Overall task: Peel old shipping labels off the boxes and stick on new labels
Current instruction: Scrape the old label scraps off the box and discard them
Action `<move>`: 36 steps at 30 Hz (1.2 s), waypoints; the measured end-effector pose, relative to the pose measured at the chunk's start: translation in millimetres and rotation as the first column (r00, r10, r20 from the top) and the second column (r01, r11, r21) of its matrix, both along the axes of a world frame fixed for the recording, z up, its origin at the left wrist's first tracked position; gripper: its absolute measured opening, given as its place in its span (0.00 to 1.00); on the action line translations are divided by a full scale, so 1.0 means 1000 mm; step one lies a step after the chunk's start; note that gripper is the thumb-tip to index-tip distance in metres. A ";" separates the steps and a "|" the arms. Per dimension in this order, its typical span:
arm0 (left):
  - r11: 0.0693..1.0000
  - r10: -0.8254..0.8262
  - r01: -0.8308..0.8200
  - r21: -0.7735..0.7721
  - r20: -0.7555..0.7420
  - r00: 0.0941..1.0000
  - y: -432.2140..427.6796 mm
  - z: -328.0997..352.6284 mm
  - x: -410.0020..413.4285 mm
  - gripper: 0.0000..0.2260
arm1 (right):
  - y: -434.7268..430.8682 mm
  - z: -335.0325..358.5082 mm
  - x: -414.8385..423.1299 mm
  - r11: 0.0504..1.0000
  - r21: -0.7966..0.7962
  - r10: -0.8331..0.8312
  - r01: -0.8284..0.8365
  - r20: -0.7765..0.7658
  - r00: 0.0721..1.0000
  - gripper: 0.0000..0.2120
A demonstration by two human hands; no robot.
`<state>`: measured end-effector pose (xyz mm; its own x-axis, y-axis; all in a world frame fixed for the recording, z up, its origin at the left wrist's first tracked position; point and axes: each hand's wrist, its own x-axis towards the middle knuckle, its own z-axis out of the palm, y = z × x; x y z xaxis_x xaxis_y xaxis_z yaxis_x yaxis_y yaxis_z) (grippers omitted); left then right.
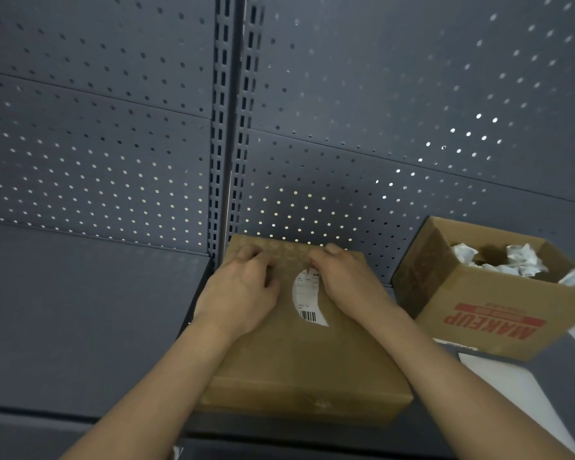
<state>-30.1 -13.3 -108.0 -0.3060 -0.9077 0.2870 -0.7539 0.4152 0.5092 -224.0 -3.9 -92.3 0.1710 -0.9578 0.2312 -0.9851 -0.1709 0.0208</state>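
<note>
A flat brown cardboard box (299, 356) lies on a dark grey shelf, its far edge against the pegboard back. A white shipping label (307, 298) with a barcode is stuck on its top, partly covered by my hands. My left hand (243, 287) rests on the box top left of the label, fingers curled down onto the cardboard. My right hand (342, 280) lies over the label's right side, its fingertips curled at the label's upper edge. Whether the fingers pinch the label is hidden.
An open brown carton (485, 310) printed "MAKEUP" in red stands at the right and holds several crumpled white papers (518, 260). A white sheet (498, 376) lies on the shelf in front of it. Grey pegboard (113, 144) forms the back wall.
</note>
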 end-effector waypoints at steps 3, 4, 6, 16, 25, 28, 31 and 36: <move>1.000 0.001 -0.001 -0.004 -0.003 1.000 0.000 0.000 0.000 0.14 | -0.001 0.002 0.000 0.999 0.041 0.001 -0.002 0.020 1.000 0.12; 1.000 0.002 -0.002 -0.002 -0.003 1.000 0.001 0.001 0.000 0.14 | -0.001 0.003 -0.001 0.999 0.047 0.002 -0.004 0.029 1.000 0.12; 1.000 0.002 -0.002 0.005 -0.001 1.000 0.001 0.001 0.000 0.14 | -0.001 0.004 -0.003 0.999 0.043 0.008 -0.011 0.071 0.997 0.11; 1.000 0.007 -0.007 0.014 0.008 1.000 0.001 0.001 0.000 0.14 | 0.002 0.007 -0.005 0.998 0.064 -0.001 -0.007 0.129 0.992 0.08; 1.000 0.010 -0.010 0.021 0.006 1.000 0.001 0.002 0.000 0.13 | 0.001 0.011 -0.005 0.996 0.084 0.019 -0.030 0.127 0.992 0.08; 1.000 0.008 -0.008 0.017 0.003 1.000 0.001 0.002 0.000 0.13 | -0.001 0.006 -0.003 0.999 0.045 0.011 -0.014 0.061 0.998 0.09; 1.000 0.008 -0.008 0.014 0.004 1.000 0.001 0.002 0.000 0.13 | -0.002 0.003 -0.002 1.000 0.028 0.014 -0.014 -0.012 1.000 0.07; 1.000 0.010 -0.010 0.010 0.007 1.000 0.001 0.001 0.000 0.13 | 0.008 0.004 -0.011 0.996 0.048 0.057 -0.069 0.215 0.975 0.07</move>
<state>-29.7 -12.7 -107.3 -0.2989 -0.9136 0.2757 -0.7616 0.4024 0.5079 -234.8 4.4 -88.5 0.1840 -0.9588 0.2165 -0.9529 -0.2280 -0.1999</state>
